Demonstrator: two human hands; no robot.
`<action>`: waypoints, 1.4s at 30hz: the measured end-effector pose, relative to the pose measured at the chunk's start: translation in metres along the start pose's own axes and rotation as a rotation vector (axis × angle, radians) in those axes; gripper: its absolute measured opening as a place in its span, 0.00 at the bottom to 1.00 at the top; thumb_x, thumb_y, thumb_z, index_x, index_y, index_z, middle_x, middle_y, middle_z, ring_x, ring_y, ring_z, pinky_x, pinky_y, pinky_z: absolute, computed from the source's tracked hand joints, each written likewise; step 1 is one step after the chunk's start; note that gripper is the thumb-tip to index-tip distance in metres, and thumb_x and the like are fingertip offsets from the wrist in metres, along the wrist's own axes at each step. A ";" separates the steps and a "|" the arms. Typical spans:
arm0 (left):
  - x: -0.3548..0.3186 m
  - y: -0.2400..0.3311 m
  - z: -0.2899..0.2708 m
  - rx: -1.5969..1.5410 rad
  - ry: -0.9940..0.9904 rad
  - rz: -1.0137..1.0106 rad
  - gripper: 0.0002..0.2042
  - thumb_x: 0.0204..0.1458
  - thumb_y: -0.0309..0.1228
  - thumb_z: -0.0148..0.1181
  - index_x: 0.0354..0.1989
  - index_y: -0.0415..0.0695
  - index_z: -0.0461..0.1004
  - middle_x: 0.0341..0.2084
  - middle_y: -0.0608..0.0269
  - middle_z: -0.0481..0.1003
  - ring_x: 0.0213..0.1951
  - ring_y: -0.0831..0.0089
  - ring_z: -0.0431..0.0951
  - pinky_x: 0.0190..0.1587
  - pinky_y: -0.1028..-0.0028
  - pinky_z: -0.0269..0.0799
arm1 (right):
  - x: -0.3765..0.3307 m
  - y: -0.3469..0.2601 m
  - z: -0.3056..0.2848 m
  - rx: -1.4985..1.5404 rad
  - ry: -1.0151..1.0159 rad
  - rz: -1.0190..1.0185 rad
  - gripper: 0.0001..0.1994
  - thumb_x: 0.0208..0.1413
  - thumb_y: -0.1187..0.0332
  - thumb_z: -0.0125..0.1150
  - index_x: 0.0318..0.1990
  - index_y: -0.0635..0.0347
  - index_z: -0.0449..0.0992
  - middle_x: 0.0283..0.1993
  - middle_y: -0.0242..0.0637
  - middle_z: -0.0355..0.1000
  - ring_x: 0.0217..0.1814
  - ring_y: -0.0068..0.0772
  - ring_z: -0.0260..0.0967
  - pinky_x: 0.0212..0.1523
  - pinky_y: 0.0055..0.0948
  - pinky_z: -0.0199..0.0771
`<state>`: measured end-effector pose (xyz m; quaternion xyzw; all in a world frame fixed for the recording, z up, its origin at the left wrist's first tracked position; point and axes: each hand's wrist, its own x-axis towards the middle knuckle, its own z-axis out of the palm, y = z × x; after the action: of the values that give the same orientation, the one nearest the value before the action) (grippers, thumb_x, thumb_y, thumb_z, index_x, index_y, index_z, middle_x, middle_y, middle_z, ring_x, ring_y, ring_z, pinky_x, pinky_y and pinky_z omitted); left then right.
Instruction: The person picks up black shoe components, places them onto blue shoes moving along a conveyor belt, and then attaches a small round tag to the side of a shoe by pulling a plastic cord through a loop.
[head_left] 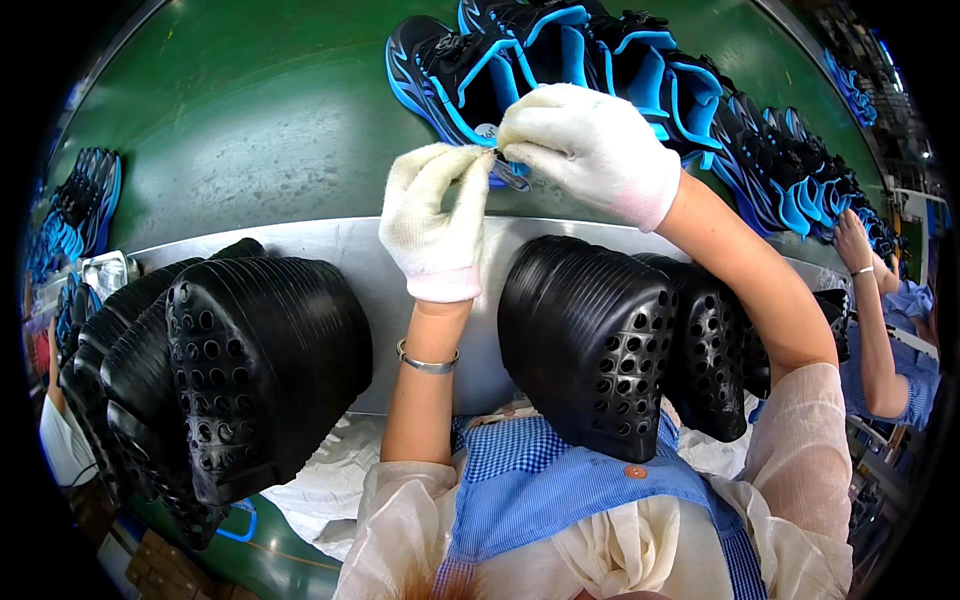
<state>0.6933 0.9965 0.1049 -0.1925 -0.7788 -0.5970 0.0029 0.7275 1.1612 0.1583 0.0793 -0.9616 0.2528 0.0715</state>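
Note:
Both my hands wear white knit gloves and meet fingertip to fingertip just in front of a black and blue sneaker [445, 75]. My left hand [432, 215] is closed, its thumb and fingers pinched together. My right hand [585, 150] is closed too, pinching from the other side. Something small and dark sits between the fingertips, too small to name. Right below them, near the shoe's heel, shows a small clear or greyish piece [512, 178], partly covered by the hands. More black and blue sneakers [640, 60] stand packed side by side behind my right hand.
Nested black perforated plastic shoe inserts stand in a left stack [270, 360] and a right stack [590, 340] along the metal edge [345, 245]. Beyond is a green work surface [240, 120]. Other sneakers [90, 195] stand far left. A co-worker's hand [853, 240] touches sneakers at right.

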 end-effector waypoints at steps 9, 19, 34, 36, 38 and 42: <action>0.001 -0.007 -0.005 -0.039 -0.034 0.094 0.05 0.46 0.22 0.64 0.33 0.40 0.81 0.33 0.61 0.76 0.36 0.73 0.74 0.40 0.76 0.70 | 0.004 -0.001 0.002 -0.007 0.012 -0.024 0.06 0.51 0.67 0.58 0.31 0.56 0.78 0.32 0.34 0.73 0.36 0.37 0.72 0.36 0.32 0.74; 0.002 -0.009 -0.010 -0.108 0.017 -0.034 0.06 0.43 0.23 0.66 0.31 0.41 0.81 0.30 0.62 0.76 0.32 0.74 0.74 0.37 0.76 0.71 | 0.010 -0.004 0.008 0.037 0.030 -0.002 0.06 0.51 0.66 0.57 0.31 0.56 0.78 0.29 0.35 0.73 0.35 0.37 0.72 0.35 0.33 0.74; -0.001 -0.005 -0.012 0.013 0.080 -0.029 0.06 0.42 0.25 0.69 0.29 0.40 0.80 0.29 0.64 0.72 0.32 0.76 0.71 0.36 0.78 0.68 | 0.011 -0.008 0.010 0.043 0.043 0.022 0.06 0.49 0.66 0.59 0.31 0.56 0.79 0.29 0.36 0.73 0.34 0.38 0.72 0.35 0.33 0.74; -0.001 -0.007 -0.013 0.022 0.089 -0.007 0.06 0.41 0.25 0.70 0.29 0.41 0.80 0.29 0.64 0.72 0.31 0.76 0.71 0.36 0.78 0.69 | 0.010 -0.007 0.011 0.042 0.038 0.009 0.06 0.50 0.66 0.59 0.31 0.56 0.79 0.29 0.36 0.73 0.35 0.38 0.73 0.36 0.33 0.74; -0.001 -0.009 -0.013 0.073 0.118 0.061 0.06 0.40 0.25 0.70 0.28 0.41 0.80 0.29 0.64 0.72 0.32 0.74 0.71 0.37 0.76 0.69 | 0.009 -0.007 0.011 0.041 0.034 -0.002 0.06 0.50 0.66 0.58 0.32 0.56 0.79 0.30 0.36 0.73 0.36 0.38 0.73 0.36 0.33 0.74; -0.002 -0.008 -0.010 0.104 0.149 0.128 0.06 0.39 0.25 0.70 0.27 0.42 0.80 0.28 0.64 0.72 0.33 0.73 0.71 0.37 0.75 0.69 | 0.008 -0.010 0.008 -0.131 0.010 -0.068 0.05 0.50 0.67 0.57 0.31 0.55 0.78 0.31 0.34 0.73 0.36 0.38 0.72 0.36 0.33 0.74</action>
<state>0.6906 0.9847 0.1002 -0.1966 -0.7925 -0.5670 0.1089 0.7210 1.1473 0.1578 0.1056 -0.9725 0.1872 0.0896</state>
